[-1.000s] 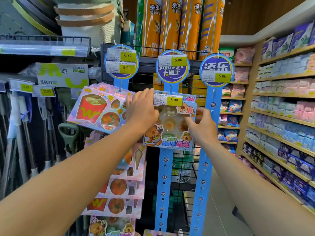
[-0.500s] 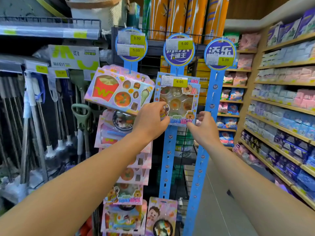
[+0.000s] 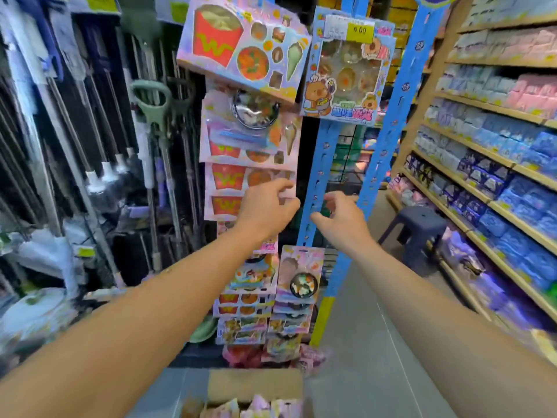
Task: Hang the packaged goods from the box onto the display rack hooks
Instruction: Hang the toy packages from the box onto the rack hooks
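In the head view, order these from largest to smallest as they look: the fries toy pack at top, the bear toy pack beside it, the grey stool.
1. fries toy pack
2. bear toy pack, only slightly smaller
3. grey stool, though it stands farther away

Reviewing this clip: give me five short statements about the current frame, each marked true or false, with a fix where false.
1. Both hands are empty. True: the left hand and right hand hold nothing.
2. The bear pack hangs at the top of a blue strip. True.
3. The box is empty. False: packs show inside it.
4. The fries pack hangs right of the bear pack. False: it is to its left.
5. A stool stands by the right-hand shelves. True.
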The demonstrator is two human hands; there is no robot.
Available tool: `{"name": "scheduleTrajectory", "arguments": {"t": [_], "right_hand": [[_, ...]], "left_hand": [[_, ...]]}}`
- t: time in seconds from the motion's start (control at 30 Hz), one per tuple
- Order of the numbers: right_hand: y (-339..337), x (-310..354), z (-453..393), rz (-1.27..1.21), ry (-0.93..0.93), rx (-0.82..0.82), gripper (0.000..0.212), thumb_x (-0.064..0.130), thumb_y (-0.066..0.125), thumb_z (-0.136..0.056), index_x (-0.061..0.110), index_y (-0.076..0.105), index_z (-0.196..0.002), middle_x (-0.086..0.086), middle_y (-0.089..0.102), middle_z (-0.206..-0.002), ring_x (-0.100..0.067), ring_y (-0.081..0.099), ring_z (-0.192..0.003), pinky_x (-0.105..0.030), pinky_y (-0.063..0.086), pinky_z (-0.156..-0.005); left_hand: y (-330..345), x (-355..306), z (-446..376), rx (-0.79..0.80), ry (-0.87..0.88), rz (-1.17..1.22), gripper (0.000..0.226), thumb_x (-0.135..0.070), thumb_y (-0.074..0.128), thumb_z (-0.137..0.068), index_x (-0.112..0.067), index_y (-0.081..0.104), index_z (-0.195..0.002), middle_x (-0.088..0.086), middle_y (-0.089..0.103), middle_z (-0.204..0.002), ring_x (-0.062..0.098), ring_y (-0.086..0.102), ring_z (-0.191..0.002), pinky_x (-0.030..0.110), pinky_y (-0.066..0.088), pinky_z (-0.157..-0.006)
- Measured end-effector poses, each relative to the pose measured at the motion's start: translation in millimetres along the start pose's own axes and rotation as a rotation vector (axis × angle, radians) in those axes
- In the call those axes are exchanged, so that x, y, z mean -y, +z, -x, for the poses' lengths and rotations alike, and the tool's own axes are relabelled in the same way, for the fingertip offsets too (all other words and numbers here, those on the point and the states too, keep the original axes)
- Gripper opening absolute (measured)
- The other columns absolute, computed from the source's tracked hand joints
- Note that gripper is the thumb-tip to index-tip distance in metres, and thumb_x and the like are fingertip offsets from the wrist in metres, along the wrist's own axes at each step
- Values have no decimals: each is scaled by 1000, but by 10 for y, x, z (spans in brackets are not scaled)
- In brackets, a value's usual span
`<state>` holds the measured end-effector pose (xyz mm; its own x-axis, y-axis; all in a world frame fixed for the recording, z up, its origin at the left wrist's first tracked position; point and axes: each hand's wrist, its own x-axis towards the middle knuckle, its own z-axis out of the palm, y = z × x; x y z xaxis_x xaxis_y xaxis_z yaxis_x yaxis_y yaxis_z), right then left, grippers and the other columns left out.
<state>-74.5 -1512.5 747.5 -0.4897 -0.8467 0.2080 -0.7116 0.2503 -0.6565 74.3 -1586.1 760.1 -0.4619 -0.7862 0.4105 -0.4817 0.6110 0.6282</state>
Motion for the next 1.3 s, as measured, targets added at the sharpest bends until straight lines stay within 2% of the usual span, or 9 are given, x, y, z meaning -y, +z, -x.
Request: {"name": "scheduleTrajectory", "arguments": {"t": [0.13, 0.27, 0.4, 0.53, 0.73, 1.03, 1.1, 1.17, 1.3], "right_hand": [[456, -82, 378, 33, 55, 64, 50, 32, 62, -94, 14, 46, -137, -5, 52, -129, -21, 55, -110, -33, 45, -84], [894, -273, 685, 73, 105, 163, 42, 28, 59, -94, 8, 52, -130, -4, 59, -100, -21, 55, -87, -34, 43, -75], [1345, -601, 944, 71, 167, 260, 35, 24, 65, -88, 7, 59, -117, -12, 64, -113, -29, 59, -102, -32, 39, -74], [1786, -1030, 1193, 28, 270, 366, 39, 24, 67, -88, 6, 58, -122, -12, 63, -120, -28, 58, -113, -34, 43, -91], [2493, -1840, 1554, 18, 425, 591, 49, 25, 70, -84, 8, 55, -128, -9, 60, -123, -24, 58, -112, -26, 41, -84], [3606, -2884, 2011, -19, 574, 818, 52, 32, 70, -77, 11, 57, -122, -4, 62, -117, -26, 63, -108, -37, 51, -91], [3851, -3120, 2092, 20, 574, 851, 45, 27, 70, -82, 11, 57, -123, -5, 64, -114, -22, 62, -106, -29, 49, -84], [4114, -3334, 2175, 36, 590, 884, 42, 25, 68, -86, 11, 56, -124, -9, 63, -113, -24, 60, -105, -34, 49, -85], [4688, -3650, 2341, 33, 613, 962, 45, 26, 66, -89, 11, 52, -129, -8, 57, -123, -27, 56, -112, -35, 49, -87]], "left_hand": [[129, 401, 442, 99, -85, 66, 41, -32, 60, -93, -20, 59, -132, 0, 63, -130, 17, 59, -115, 30, 46, -95], [296, 773, 821, 178, -165, 73, 38, -31, 58, -95, -18, 60, -131, -1, 63, -131, 17, 58, -117, 30, 45, -97], [583, 1172, 1204, 251, -291, 111, 35, -28, 61, -93, -16, 64, -125, 0, 65, -126, 17, 61, -114, 30, 47, -98], [941, 1565, 1591, 335, -407, 92, 35, -28, 63, -91, -17, 65, -125, -1, 66, -126, 16, 62, -112, 25, 44, -93], [1673, 2143, 2233, 446, -634, 113, 33, -21, 65, -88, -16, 67, -120, 0, 67, -123, 18, 64, -111, 20, 42, -91], [2642, 3016, 3116, 551, -902, 84, 34, -23, 65, -88, -16, 69, -120, 1, 69, -120, 17, 62, -112, 13, 36, -82], [2841, 3245, 3322, 578, -964, 87, 33, -21, 66, -87, -16, 68, -120, 1, 70, -119, 17, 61, -115, 18, 38, -90], [3029, 3497, 3556, 571, -1014, 78, 32, -22, 69, -86, -16, 69, -117, 2, 70, -118, 19, 62, -115, 26, 42, -96], [3298, 4020, 3987, 558, -1117, 55, 27, -24, 73, -82, -15, 69, -107, 4, 72, -110, 23, 67, -103, 33, 50, -90]]}}
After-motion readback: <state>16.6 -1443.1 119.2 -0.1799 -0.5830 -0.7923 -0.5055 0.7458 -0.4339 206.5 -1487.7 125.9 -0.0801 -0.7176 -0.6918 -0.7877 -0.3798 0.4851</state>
